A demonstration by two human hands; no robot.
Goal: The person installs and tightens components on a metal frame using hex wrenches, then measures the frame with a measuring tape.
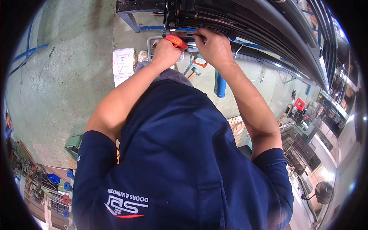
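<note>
At the far side of the scene, a red tool (176, 41) is gripped in the left hand (165, 53), its rounded end exposed beside the dark profiles (249, 23). To the right of the tool, the fingers of the right hand (214, 46) are curled at the near edge of the profiles; whether anything is gripped between them cannot be told. The profiles are extended from the far middle toward the right. On the floor (76, 61), an open booklet (124, 62) is seen to the left of a shoe (143, 56). A mallet (194, 73) is placed nearer than the hands, between the two forearms, with a blue cylinder (220, 85) to its right. A dark blue shirt (172, 145) is shown in the near middle, and a fan (324, 192) is located at the near right.
</note>
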